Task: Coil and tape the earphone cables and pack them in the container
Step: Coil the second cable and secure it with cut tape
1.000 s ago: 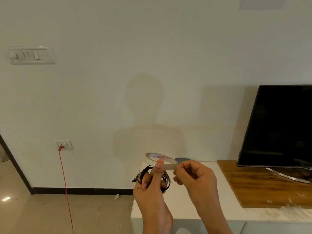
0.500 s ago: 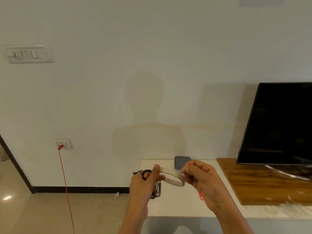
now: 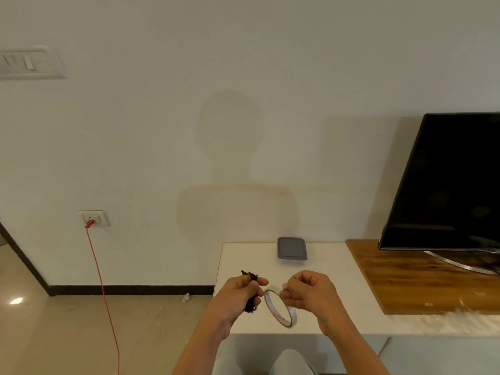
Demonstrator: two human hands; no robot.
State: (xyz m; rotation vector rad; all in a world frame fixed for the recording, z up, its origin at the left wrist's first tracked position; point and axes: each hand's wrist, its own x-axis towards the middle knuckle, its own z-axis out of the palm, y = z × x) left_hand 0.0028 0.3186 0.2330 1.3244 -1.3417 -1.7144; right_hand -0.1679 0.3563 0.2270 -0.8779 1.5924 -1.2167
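Note:
My left hand (image 3: 238, 297) grips a coiled black earphone cable (image 3: 251, 304), whose ends stick out above and below my fingers. Just to its right my right hand (image 3: 308, 295) pinches a roll of clear tape (image 3: 280, 309), which hangs on edge between the two hands over the white table (image 3: 338, 288). A grey lidded container (image 3: 292, 248) stands shut at the back of the table, apart from both hands.
A black TV (image 3: 446, 185) stands on a wooden board (image 3: 405, 280) at the right. A red cable (image 3: 101, 288) runs down from a wall socket (image 3: 93, 218) at the left to the tiled floor. My knee shows below the table's front edge.
Both hands have lowered toward the table. The tape roll has passed from my left hand's fingers to my right hand and turned on edge. The container has come into full view.

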